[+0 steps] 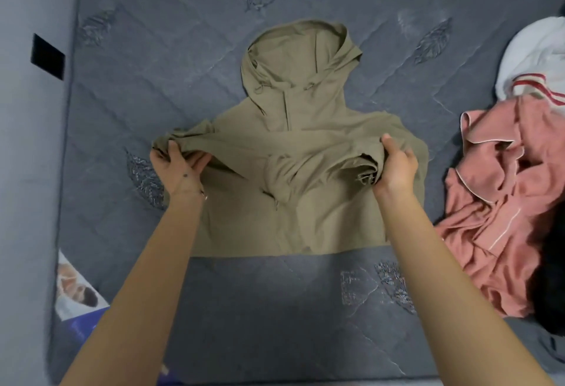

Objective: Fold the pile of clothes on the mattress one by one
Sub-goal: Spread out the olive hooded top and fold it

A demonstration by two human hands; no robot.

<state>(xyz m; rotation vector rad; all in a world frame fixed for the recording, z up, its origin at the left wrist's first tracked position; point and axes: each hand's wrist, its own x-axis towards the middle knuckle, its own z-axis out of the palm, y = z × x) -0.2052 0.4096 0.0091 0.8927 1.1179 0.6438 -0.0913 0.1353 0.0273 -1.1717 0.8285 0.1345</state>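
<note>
An olive hooded jacket (299, 110) lies spread on the grey quilted mattress (275, 309), hood pointing away from me. Its sleeves are drawn across the body. My left hand (175, 167) grips the bunched cloth at the jacket's left edge. My right hand (397, 165) grips a gathered fold of cloth near the right side. A taut fold of fabric runs between the two hands. The pile of clothes sits at the right edge, with a pink garment (501, 202) on top and a white garment with red stripes (535, 64) behind it.
A pale wall (27, 141) runs along the mattress's left side, with a black square (47, 56) on it. A printed box or paper (76, 290) lies at the lower left edge. Something dark (553, 278) lies beside the pink garment.
</note>
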